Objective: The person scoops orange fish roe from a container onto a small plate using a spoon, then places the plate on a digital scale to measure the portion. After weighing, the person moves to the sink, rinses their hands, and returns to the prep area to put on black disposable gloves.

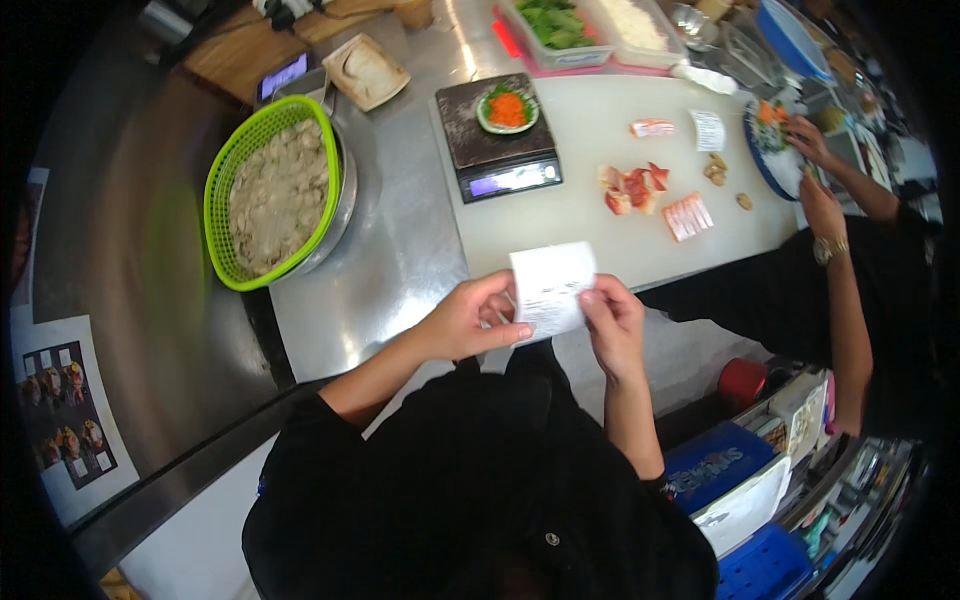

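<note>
Between both hands I hold a white paper slip (555,281) that bears print, a little in front of the counter's near edge. My left hand (480,315) pinches its lower left side, and my right hand (616,322) grips its right edge. Beyond the slip lies a white cutting board (525,225). On it are red-and-white surf clam pieces (634,187), a block of pink-and-white crab stick (687,217) and a smaller such piece (652,127). A digital scale (469,139) carries a small dish (491,129) of orange roe (508,109) on green leaf.
A green basket (214,202) of greyish shellfish meat sits in a metal bowl at left. A co-worker's hands (821,199) work at a blue-rimmed plate (757,161) at right. Leafy greens fill a plastic tub (577,56) at the back. Another printed slip (707,130) lies on the board.
</note>
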The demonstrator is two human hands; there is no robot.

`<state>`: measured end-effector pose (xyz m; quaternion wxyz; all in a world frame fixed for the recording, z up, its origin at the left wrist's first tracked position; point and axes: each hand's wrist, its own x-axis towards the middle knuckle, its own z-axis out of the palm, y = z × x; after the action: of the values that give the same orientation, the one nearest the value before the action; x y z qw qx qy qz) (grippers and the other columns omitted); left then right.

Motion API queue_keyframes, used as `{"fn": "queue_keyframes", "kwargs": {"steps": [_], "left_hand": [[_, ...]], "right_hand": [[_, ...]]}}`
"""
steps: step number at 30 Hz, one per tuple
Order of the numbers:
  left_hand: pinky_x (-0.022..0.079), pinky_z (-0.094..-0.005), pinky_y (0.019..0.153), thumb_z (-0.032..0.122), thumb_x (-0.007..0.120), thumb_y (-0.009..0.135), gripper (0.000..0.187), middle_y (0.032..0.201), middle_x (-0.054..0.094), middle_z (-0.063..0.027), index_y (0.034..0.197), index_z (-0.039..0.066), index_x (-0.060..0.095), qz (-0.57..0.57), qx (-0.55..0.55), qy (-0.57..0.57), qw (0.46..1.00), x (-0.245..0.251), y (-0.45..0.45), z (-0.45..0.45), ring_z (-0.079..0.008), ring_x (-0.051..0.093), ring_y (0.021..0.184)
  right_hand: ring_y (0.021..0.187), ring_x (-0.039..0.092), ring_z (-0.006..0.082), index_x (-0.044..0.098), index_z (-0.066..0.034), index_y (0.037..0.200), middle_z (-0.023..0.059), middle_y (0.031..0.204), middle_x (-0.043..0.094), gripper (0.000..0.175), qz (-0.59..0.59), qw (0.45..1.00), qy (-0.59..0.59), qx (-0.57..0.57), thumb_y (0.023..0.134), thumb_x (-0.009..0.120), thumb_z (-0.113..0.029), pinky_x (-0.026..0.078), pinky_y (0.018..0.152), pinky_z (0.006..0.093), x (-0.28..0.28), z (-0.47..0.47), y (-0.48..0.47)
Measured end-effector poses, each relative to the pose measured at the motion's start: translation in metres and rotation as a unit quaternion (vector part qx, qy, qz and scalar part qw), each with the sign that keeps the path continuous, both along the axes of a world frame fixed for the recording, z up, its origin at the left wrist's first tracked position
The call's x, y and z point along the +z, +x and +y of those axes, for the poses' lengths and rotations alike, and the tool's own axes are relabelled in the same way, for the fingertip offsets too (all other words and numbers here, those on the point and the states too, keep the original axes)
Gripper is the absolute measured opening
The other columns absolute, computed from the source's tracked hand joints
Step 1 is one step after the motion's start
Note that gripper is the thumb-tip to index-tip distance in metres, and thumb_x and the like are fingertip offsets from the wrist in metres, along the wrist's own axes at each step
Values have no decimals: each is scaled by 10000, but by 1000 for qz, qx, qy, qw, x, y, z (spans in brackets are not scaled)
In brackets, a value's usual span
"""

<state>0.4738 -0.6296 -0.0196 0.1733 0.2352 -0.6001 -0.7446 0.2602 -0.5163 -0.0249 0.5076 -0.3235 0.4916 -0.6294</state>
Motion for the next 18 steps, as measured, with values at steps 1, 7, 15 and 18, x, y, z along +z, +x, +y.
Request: {"fn": "queue_keyframes", "kwargs": {"steps": [1, 7, 15, 18], "left_hand": [[521, -311, 877, 110, 747, 845, 561, 1143, 625, -83, 1332, 21, 483, -10, -2, -83, 997, -1, -8, -17, -167, 611, 1075], [355, -454, 1112, 527, 900, 552, 1243, 1418, 414, -256, 1506, 56, 257, -255, 225, -483, 807, -31, -84, -184, -398, 413, 1325], [401, -436, 1065, 475, 890, 527, 1314, 1334, 568, -208, 1547, 114, 144, -329, 159, -442, 819, -50, -114, -241, -364, 532, 1259], [416, -439, 1038, 473, 857, 545, 1155, 1323, 577, -202, 1489, 83, 316, -391, 143, -458, 785, -40, -117, -230, -347, 550, 1239]], "right_hand": [[863, 601, 80, 634, 9, 1104, 42, 986, 679, 172, 15, 997, 14, -70, 968, 604, -91, 479, 801, 246, 2, 17, -5], [830, 567, 63, 638, 11, 1059, 10, 935, 658, 135, 55, 961, 33, -270, 958, 593, -64, 427, 746, 212, 14, 142, -42], [790, 543, 46, 648, 12, 1028, -18, 868, 642, 125, 58, 928, 127, -345, 948, 609, -76, 411, 710, 206, 1, 285, -74], [771, 537, 40, 656, 11, 1012, -27, 855, 638, 118, 62, 914, 183, -357, 949, 606, -75, 413, 696, 202, -9, 302, -87]]}}
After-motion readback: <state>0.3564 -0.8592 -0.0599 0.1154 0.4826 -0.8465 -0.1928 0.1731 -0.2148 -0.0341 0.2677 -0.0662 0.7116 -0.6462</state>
